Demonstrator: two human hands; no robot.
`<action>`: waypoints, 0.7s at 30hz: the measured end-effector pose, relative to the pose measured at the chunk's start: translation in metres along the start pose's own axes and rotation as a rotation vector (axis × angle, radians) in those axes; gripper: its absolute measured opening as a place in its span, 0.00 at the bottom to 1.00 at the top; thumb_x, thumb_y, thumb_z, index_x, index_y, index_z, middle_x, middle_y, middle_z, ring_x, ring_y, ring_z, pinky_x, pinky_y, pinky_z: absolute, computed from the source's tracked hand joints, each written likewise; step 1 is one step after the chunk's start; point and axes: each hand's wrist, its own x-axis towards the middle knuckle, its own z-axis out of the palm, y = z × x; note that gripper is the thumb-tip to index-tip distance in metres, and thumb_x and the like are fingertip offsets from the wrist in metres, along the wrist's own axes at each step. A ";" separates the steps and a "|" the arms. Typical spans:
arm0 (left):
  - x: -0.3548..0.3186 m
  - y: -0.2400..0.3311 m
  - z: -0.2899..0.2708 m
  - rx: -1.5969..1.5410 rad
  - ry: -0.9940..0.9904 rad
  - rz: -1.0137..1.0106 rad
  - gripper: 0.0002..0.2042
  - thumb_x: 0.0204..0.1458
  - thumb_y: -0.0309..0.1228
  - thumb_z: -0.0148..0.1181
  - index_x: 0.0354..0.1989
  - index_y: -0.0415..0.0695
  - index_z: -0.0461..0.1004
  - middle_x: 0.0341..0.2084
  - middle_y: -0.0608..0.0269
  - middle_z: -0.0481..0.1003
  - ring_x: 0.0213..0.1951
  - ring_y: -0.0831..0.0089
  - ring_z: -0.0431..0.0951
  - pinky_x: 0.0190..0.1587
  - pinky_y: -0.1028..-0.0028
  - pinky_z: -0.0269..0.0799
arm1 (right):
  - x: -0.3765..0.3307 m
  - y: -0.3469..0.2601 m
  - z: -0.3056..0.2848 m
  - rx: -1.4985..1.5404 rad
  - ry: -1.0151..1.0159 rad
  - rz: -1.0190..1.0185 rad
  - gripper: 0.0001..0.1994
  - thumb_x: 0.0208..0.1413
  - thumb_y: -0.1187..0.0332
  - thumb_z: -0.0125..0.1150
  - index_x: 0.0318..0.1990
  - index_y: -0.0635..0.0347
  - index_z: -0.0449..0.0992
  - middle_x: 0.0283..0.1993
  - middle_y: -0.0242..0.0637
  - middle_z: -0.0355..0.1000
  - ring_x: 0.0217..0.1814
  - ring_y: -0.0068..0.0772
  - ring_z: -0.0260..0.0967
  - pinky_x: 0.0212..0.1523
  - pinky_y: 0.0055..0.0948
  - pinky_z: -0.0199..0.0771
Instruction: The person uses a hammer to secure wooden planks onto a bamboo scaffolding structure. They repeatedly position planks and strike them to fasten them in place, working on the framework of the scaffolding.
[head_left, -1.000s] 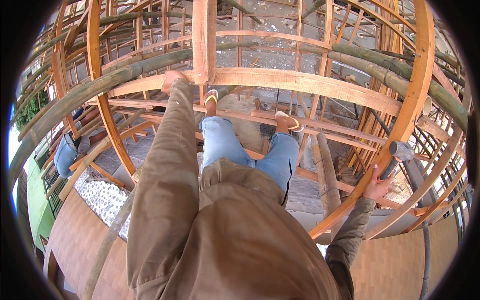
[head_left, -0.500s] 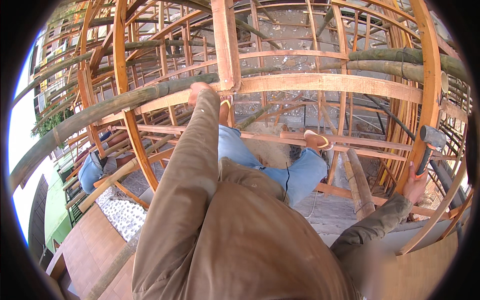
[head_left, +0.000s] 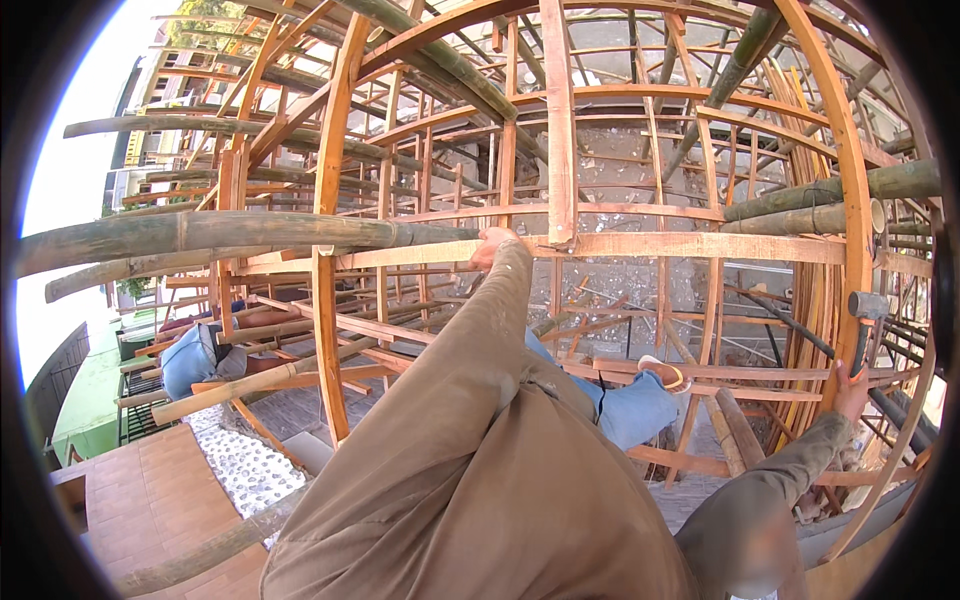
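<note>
My left hand (head_left: pixel 495 248) is closed around a pale horizontal wooden beam (head_left: pixel 660 246), right by the end of a thick bamboo pole (head_left: pixel 290 232). Just right of it, an upright timber (head_left: pixel 561 130) ends at the beam. At the right, my right hand (head_left: pixel 850 393) grips a hammer (head_left: pixel 868 306) with a grey head and a dark, orange-marked handle; the head points up. That hand is close against an upright wooden post (head_left: pixel 857 200); whether it touches the post I cannot tell.
My sandalled foot (head_left: pixel 664 374) stands on a lower horizontal plank (head_left: pixel 740 390). Wooden and bamboo framing spreads ahead, over rubble-strewn ground far below. At the left, a person in blue shorts (head_left: pixel 188 364) is among the poles, above brown panels (head_left: pixel 150 490) and a spotted sheet (head_left: pixel 240 460).
My view has tilted upward and swung left, so the framing sits lower and further right. My left hand still holds the beam, and the hammer stays in my right hand.
</note>
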 end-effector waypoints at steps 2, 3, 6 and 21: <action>0.002 0.003 -0.003 -0.054 -0.018 -0.035 0.28 0.52 0.39 0.61 0.54 0.32 0.60 0.44 0.30 0.76 0.47 0.43 0.81 0.54 0.47 0.74 | 0.012 0.021 0.004 -0.070 0.045 0.013 0.26 0.59 0.54 0.67 0.58 0.65 0.74 0.51 0.49 0.78 0.53 0.41 0.74 0.57 0.39 0.69; 0.003 0.002 -0.006 -0.079 -0.029 -0.057 0.28 0.52 0.39 0.61 0.54 0.32 0.60 0.45 0.30 0.76 0.47 0.43 0.81 0.54 0.47 0.74 | 0.018 0.030 0.008 -0.091 0.088 -0.002 0.27 0.60 0.53 0.67 0.58 0.65 0.74 0.52 0.49 0.78 0.53 0.42 0.74 0.58 0.39 0.69; 0.002 0.006 -0.014 -0.105 -0.051 -0.113 0.29 0.53 0.41 0.60 0.55 0.32 0.59 0.46 0.31 0.76 0.48 0.44 0.80 0.55 0.47 0.73 | 0.036 0.042 0.011 0.006 -0.017 -0.079 0.32 0.59 0.47 0.66 0.60 0.65 0.73 0.53 0.51 0.77 0.55 0.45 0.74 0.60 0.39 0.69; -0.007 0.025 -0.023 0.330 -0.242 -0.134 0.36 0.55 0.49 0.56 0.61 0.32 0.55 0.53 0.36 0.72 0.53 0.46 0.77 0.58 0.47 0.69 | -0.112 -0.200 0.042 -0.169 -0.030 0.147 0.26 0.54 0.45 0.70 0.43 0.62 0.78 0.42 0.56 0.79 0.47 0.64 0.75 0.47 0.53 0.73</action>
